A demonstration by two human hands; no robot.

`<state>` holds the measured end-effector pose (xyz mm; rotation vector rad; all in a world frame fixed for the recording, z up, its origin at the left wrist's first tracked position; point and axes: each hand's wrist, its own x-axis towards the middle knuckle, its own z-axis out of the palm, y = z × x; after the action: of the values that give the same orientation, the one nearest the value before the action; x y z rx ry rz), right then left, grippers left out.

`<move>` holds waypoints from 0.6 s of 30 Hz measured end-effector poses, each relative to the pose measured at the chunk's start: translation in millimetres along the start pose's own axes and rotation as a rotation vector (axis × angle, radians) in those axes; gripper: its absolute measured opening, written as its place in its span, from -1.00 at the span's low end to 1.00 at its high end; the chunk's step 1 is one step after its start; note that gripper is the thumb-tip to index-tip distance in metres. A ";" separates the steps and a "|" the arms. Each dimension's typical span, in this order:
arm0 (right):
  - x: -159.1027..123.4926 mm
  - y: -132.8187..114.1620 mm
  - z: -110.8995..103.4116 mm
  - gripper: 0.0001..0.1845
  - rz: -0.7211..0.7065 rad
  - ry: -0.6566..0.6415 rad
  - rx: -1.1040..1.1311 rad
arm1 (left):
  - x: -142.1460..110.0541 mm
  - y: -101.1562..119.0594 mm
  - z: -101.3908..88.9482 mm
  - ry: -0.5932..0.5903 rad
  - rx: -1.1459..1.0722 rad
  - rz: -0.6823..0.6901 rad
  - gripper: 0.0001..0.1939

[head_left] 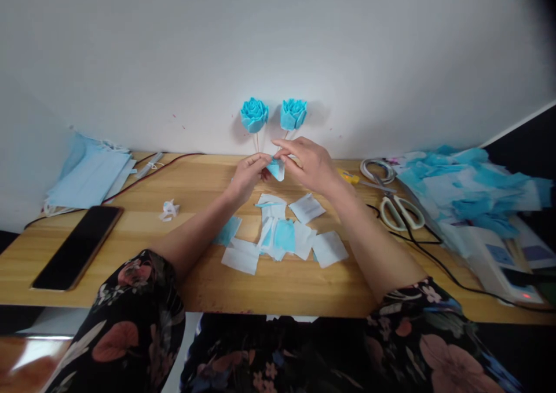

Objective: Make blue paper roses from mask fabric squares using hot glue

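Observation:
Over the middle of the table, my left hand is closed on a small blue-and-white fabric piece. My right hand meets it from the other side, thumb and fingers pinching the piece's upper edge. Behind the hands, two blue fabric flowers on thin sticks stand against the wall; the lower ends of the sticks are hidden by my hands. Nearer to me lies a loose group of cut fabric squares, some white side up, some blue.
To the left are folded face masks, a phone and a crumpled white scrap. On the right lie scissors, a yellow cutter, a heap of blue fabric pieces, a white device and a black cable.

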<state>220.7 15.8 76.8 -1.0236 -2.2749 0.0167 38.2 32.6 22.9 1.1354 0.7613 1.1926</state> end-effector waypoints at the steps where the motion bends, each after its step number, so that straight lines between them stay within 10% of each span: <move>1: 0.0 0.4 0.6 -0.55 -0.003 0.003 -0.006 | 0.2 0.1 0.2 0.005 0.000 0.003 -0.72; 18: 2.3 14.2 -0.4 -0.59 0.365 0.142 0.514 | -0.5 5.2 1.0 0.046 0.036 0.046 -0.72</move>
<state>229.2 27.1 74.7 -1.0934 -1.7886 0.6257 37.3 31.7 28.1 1.1640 0.7979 1.2520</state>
